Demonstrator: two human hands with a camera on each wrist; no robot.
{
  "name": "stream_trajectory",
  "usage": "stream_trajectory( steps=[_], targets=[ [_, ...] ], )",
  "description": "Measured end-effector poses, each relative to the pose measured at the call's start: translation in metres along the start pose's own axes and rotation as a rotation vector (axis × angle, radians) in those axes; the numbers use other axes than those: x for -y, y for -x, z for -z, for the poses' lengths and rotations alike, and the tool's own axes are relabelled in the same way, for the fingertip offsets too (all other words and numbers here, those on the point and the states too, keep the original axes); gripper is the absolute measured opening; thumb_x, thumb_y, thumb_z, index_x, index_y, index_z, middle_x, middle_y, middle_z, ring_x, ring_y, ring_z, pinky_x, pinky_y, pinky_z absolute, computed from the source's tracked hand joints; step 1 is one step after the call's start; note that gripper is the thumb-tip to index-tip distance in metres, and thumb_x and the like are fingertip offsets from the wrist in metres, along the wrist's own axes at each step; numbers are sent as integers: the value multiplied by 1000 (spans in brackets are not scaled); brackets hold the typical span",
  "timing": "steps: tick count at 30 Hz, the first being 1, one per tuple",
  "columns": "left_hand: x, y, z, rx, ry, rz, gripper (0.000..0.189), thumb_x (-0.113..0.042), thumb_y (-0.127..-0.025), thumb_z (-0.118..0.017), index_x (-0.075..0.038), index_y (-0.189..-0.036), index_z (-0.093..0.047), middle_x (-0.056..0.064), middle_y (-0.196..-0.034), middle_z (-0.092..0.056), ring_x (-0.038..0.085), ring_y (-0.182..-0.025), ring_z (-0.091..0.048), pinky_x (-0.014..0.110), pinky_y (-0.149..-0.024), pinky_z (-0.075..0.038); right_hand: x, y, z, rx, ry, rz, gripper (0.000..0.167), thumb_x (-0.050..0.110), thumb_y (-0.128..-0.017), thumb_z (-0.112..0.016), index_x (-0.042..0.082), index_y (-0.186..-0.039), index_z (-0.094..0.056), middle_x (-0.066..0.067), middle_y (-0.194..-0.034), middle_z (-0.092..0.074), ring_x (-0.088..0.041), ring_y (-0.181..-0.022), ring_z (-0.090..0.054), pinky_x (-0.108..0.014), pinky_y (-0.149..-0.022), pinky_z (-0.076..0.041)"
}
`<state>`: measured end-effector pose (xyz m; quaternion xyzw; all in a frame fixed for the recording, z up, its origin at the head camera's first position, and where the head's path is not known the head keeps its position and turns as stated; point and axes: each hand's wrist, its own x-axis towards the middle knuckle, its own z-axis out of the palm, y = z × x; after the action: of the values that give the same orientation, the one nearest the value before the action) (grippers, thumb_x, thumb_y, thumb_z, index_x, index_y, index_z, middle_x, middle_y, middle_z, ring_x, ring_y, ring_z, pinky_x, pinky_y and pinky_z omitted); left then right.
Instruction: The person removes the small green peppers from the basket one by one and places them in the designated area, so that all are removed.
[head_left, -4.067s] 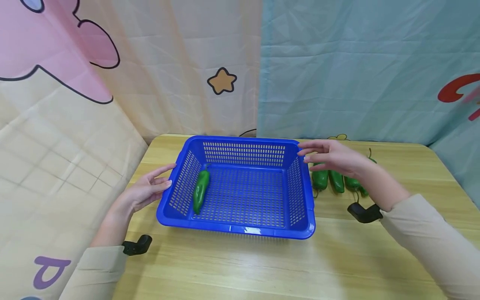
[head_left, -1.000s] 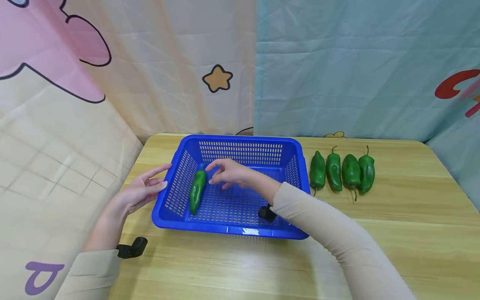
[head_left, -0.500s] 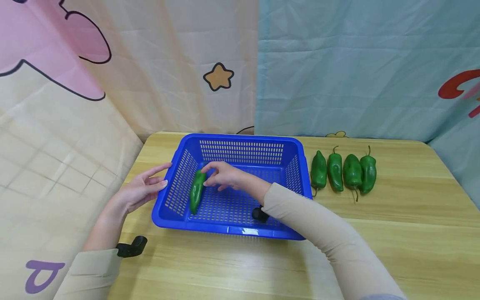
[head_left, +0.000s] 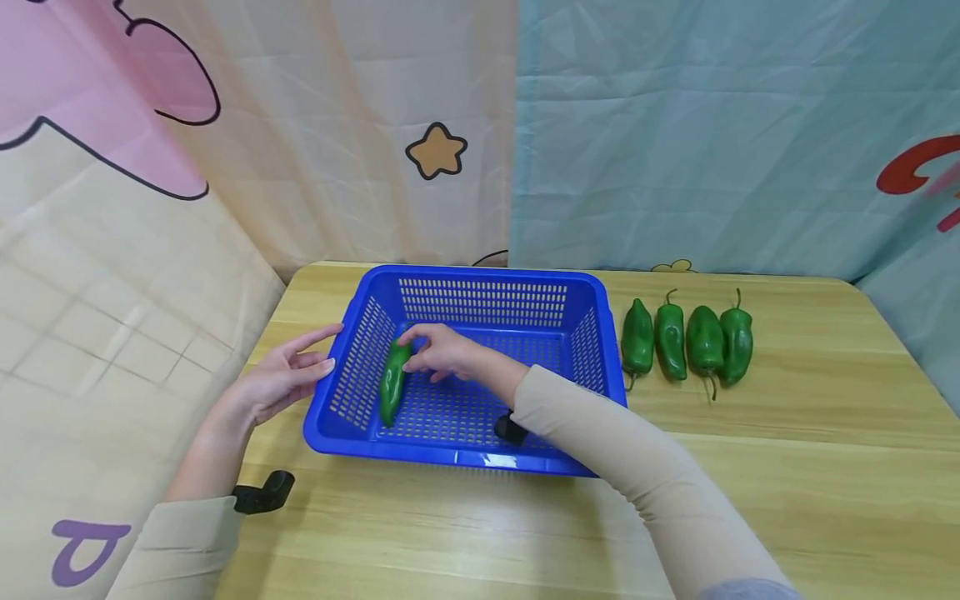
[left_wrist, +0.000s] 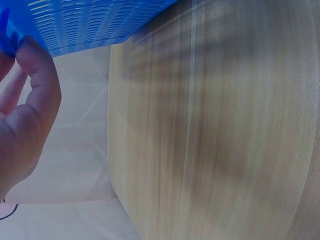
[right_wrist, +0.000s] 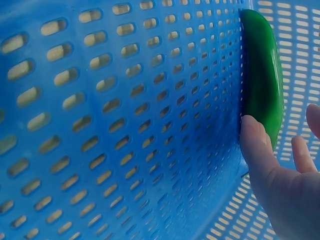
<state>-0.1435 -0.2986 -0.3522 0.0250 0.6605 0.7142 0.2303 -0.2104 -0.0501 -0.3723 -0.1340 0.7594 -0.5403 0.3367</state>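
Note:
The blue plastic basket, with slotted walls, stands on the wooden table. My left hand holds its left rim, thumb and fingers at the lip; the left wrist view shows the thumb against the blue edge. Inside, along the left wall, lies one green pepper. My right hand reaches into the basket, index finger over the pepper's far end and thumb beside it. In the right wrist view the thumb tip overlaps the pepper, while the other fingers are spread apart from it.
Several green peppers lie in a row on the table, right of the basket. Printed curtains hang behind and at the left. A black wrist camera sits on the left wrist.
My right hand has come from the basket's right rim over to the pepper inside, edging left and closer in the last second. The left hand stays at the left rim.

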Motion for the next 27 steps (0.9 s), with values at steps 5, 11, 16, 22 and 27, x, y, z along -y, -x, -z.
stream_trajectory(
  steps=[5,11,16,22,27],
  targets=[
    [0,0,0,0,-3,-1,54,-4,-94,-53,-18,-143,-35,5,-99,-66,18,-89,-66,30,-79,-54,2,-4,-4,9,30,-4,42,0,-82,-68,9,-122,-57,-3,-78,-52,-18,-74,-51,-43,-73,-55],
    [-1,-1,1,-22,-23,14,57,-4,-95,-52,-15,-146,-30,5,-101,-67,19,-91,-66,31,-80,-54,6,-6,-8,-1,72,10,41,1,-82,-69,9,-120,-58,-3,-77,-49,-18,-72,-51,-45,-74,-54],
    [-1,-2,1,-37,-39,28,59,-5,-94,-54,-14,-147,-28,5,-102,-67,19,-91,-66,31,-80,-54,3,-9,-11,-17,76,-6,40,0,-81,-69,9,-119,-59,-4,-80,-49,-19,-74,-51,-42,-70,-55],
    [-1,-2,0,-44,-40,29,60,-6,-94,-54,-13,-147,-27,5,-99,-67,19,-90,-66,30,-80,-54,-1,-11,-14,-19,55,-21,42,-1,-79,-70,10,-118,-59,-5,-85,-50,-20,-75,-53,-40,-68,-55],
    [-1,-1,0,-31,-33,16,59,-5,-94,-53,-13,-147,-28,5,-100,-67,19,-90,-66,30,-80,-54,-2,-13,-16,-13,59,-23,43,-1,-80,-70,12,-120,-59,-8,-99,-51,-24,-84,-55,-40,-68,-56]
  ],
)
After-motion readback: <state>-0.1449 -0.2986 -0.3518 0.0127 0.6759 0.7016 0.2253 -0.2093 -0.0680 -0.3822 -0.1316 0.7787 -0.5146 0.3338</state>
